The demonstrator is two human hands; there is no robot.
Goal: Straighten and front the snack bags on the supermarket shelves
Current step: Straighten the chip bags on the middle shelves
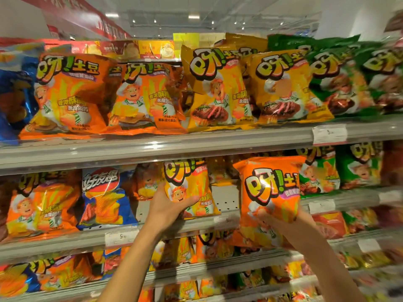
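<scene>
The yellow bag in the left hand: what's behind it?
Behind the yellow bag that the left hand grips, a bare shelf back panel shows. Whatever lies directly behind the bag is covered.

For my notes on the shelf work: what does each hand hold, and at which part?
The left hand grips a yellow-orange bag at its lower left part. The right hand holds an orange bag at its lower part.

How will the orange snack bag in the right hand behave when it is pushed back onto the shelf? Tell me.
The orange snack bag looks puffed with air, so it is probably light and will give under the right hand. Its glossy film shows glare, so it may slip. Its creased, narrow base suggests it could tip forward on the shelf.
</scene>
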